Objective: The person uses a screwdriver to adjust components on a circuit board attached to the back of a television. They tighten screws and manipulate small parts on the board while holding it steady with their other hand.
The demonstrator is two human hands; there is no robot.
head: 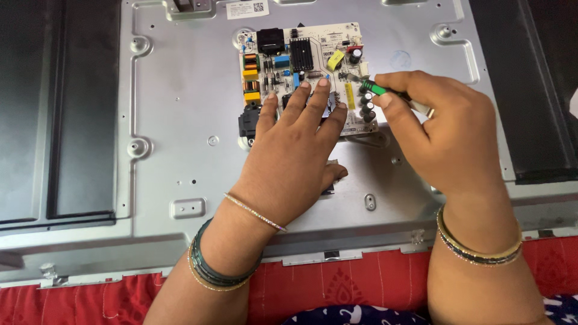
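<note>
A white circuit board [301,48] with coils, capacitors and a black heat sink sits on a large grey metal back panel [180,150]. My left hand [295,156] lies flat on the board's lower half, fingers spread, holding nothing. My right hand [439,132] grips a slim tool with a green section [378,89], its metal tip touching the board's right side near several dark capacitors. Both wrists wear bangles.
Black plastic panels [60,108] flank the metal sheet at left and right [536,90]. A red patterned cloth [337,283] lies under the near edge. A white label [247,8] is stuck at the panel's top. Raised screw mounts dot the metal.
</note>
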